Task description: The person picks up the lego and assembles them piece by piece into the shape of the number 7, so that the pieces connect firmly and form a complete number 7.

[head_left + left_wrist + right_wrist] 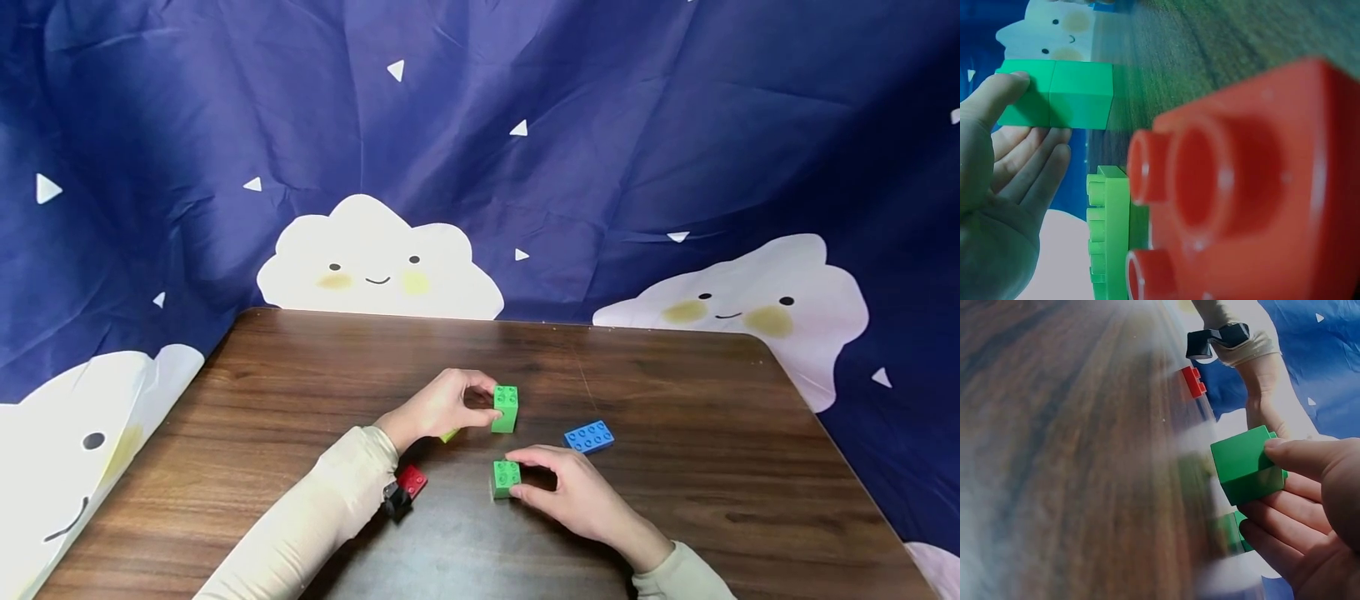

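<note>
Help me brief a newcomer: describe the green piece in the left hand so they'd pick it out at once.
At the brown table, find the left hand. It pinches the green stack: two blocks with a seam between, taller than the green block in the right hand.

Play-table setting, room type unclear: wood-grain table [660, 392], navy smiling-cloud cloth [465, 142] behind, toy bricks [506, 410] on top.

The left forearm [322, 504] is slanting toward two o'clock, the left hand [444, 403] is pinching between thumb [999, 95] and fingers [1038, 182]; the right forearm [647, 537] is slanting toward ten o'clock, the right hand [573, 496] is likewise pinching
</note>
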A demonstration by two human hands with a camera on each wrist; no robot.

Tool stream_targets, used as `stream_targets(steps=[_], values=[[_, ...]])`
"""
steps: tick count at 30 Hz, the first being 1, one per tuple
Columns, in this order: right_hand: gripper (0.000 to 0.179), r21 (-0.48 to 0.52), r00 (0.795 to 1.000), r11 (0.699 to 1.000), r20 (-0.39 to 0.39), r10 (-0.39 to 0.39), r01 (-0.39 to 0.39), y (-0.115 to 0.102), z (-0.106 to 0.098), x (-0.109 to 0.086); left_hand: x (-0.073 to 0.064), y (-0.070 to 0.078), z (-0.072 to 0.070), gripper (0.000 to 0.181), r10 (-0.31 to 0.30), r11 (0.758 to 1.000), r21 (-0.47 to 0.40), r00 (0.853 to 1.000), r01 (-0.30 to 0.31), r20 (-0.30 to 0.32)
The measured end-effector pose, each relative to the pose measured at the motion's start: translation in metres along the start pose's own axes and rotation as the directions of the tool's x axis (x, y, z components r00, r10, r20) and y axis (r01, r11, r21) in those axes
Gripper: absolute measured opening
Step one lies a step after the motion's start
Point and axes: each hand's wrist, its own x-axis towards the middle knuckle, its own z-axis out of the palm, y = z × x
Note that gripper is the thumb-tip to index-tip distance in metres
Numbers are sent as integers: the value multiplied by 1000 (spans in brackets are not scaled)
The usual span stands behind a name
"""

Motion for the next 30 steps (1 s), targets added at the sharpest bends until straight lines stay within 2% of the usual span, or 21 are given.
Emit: stream_targets(steps=[8, 17, 25, 30], values=[[36, 1, 997, 1000, -69, 27, -27, -3, -1, 1, 0, -1, -1, 21, -1, 1000, 13, 1000, 1, 0], [35, -8, 991, 1000, -127, -29, 28, -1, -5, 3, 1, -1, 0, 21, -4, 1000, 13, 1000, 4, -5], [35, 5, 986, 1000, -164, -28, 29, -2, -8, 5, 1, -2, 0, 20, 28, 1000, 3, 1000, -28, -4], [37, 8, 984, 1000, -175, -23, 24, -2, -11, 5, 1, -2, 1, 21, 16, 1000, -18, 1000, -16, 1]])
